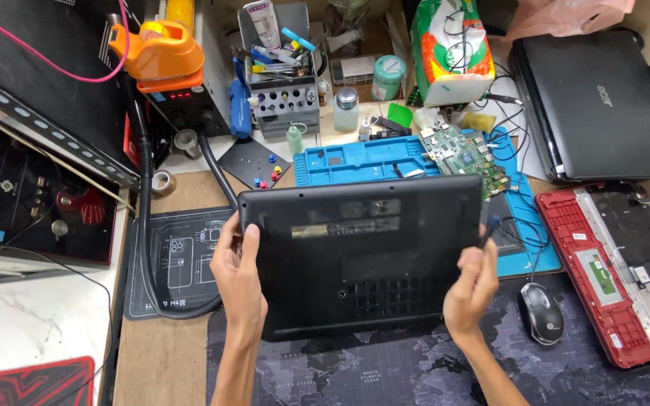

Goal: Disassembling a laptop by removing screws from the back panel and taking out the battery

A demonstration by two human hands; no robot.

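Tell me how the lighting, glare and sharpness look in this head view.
Head view: even overhead light; soft glare on the black laptop base and on the closed laptop; left hand and right hand fairly sharp, casting faint shadows; the bench edges bow slightly near the frame borders; far clutter reads a little soft.

Wooden workbench (163, 361), dark map-print mat (385, 372), blue repair mat (355, 162), closed black laptop (603, 105)

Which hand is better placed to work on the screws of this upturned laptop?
Right, probably. The right hand already holds a thin dark tool at the black laptop's edge, while the left hand grips the opposite side, steadying it.
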